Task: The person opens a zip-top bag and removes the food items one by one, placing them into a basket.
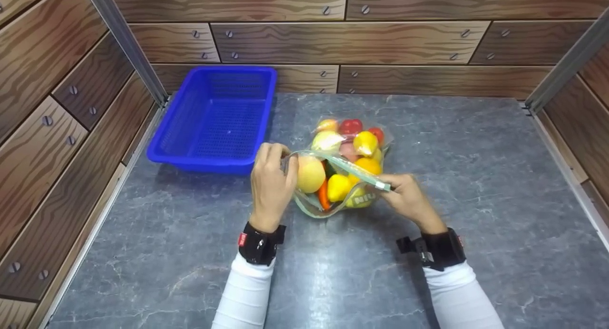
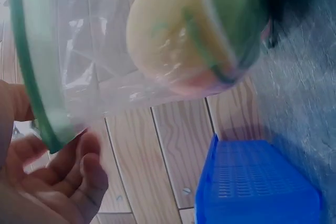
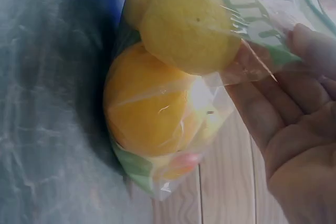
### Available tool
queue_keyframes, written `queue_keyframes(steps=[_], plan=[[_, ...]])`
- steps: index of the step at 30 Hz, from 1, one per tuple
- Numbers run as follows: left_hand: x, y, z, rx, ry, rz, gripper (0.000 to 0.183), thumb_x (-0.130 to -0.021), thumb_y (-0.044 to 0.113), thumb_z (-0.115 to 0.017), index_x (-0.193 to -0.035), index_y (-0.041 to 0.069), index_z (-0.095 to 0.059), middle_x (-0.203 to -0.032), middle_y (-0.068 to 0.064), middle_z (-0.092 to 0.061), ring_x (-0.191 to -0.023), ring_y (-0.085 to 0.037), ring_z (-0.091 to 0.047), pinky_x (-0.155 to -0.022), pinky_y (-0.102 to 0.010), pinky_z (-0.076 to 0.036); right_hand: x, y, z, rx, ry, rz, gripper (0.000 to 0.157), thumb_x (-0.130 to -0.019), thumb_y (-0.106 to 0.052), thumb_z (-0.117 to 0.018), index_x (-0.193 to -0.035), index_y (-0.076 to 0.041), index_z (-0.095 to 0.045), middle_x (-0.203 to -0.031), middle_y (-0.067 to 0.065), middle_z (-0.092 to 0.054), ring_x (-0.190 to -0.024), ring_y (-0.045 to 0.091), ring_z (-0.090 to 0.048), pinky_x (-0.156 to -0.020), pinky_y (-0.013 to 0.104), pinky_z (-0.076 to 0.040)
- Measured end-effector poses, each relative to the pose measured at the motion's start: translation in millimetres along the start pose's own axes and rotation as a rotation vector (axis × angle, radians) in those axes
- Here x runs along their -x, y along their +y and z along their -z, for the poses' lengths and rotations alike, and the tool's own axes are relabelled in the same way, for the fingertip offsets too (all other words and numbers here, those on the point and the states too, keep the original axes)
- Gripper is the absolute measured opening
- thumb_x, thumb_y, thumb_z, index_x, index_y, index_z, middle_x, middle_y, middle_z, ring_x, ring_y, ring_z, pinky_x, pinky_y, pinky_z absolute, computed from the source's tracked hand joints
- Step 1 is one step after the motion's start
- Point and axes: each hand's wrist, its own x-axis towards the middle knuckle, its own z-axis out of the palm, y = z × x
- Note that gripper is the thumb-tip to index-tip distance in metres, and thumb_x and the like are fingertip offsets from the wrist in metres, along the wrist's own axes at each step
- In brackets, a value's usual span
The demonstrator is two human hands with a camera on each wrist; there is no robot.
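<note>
A clear zip bag with a green-edged mouth stands on the grey table, full of fruit and vegetables. My left hand pinches the left end of its mouth, and my right hand grips the right end. Between them the mouth gapes, showing a large pale yellow fruit, an orange-red carrot-like piece and a lemon. Red pieces lie at the far end of the bag. In the right wrist view an orange fruit presses against the plastic. The bag's bottom is hidden from above.
A blue perforated basket stands on the table at the back left, close to my left hand, with nothing seen inside. Wood-patterned panels wall the table at the back and sides, with metal posts at the corners.
</note>
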Motion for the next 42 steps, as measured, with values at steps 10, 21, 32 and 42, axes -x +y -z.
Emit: queue_keyframes(steps=[10, 21, 32, 42], plan=[[5.9, 21.0, 0.7, 0.123, -0.207, -0.344, 0.02, -0.084, -0.007, -0.071, -0.078, 0.007, -0.057, -0.077, -0.004, -0.058, -0.067, -0.017, -0.055, -0.061, -0.025, -0.051, -0.5, -0.7, -6.6, 0.03, 0.034, -0.047, 0.009, -0.084, 0.011, -0.075, -0.092, 0.008, -0.077, -0.086, 0.022, -0.076, -0.071, 0.0, -0.063, -0.064, 0.013, -0.052], [10.5, 14.2, 5.6, -0.047, -0.521, -0.246, 0.015, -0.086, -0.001, -0.074, -0.099, 0.004, -0.07, -0.086, -0.008, -0.066, -0.081, -0.026, -0.063, -0.076, -0.042, -0.055, -0.6, -1.4, -6.3, -0.02, 0.031, -0.044, 0.012, -0.084, 0.014, -0.073, -0.096, 0.012, -0.075, -0.091, 0.025, -0.075, -0.08, -0.002, -0.068, -0.072, 0.013, -0.056], [13.6, 9.5, -1.3, -0.159, -0.507, -0.248, 0.021, -0.083, 0.0, -0.077, -0.102, 0.0, -0.067, -0.097, -0.014, -0.067, -0.092, -0.032, -0.067, -0.087, -0.045, -0.057, -1.7, -4.9, -2.9, -0.017, 0.059, -0.033, 0.014, -0.084, 0.016, -0.072, -0.097, 0.011, -0.076, -0.092, 0.024, -0.075, -0.08, -0.001, -0.068, -0.071, 0.013, -0.056], [16.6, 2.5, -10.3, -0.165, -0.581, -0.26, 0.014, -0.086, 0.0, -0.072, -0.089, 0.008, -0.06, -0.096, -0.01, -0.063, -0.089, -0.027, -0.065, -0.084, -0.039, -0.059, -1.4, -5.8, -2.2, 0.014, 0.042, -0.087, 0.015, -0.084, 0.013, -0.074, -0.098, 0.009, -0.077, -0.092, 0.023, -0.076, -0.076, -0.001, -0.066, -0.068, 0.013, -0.055]])
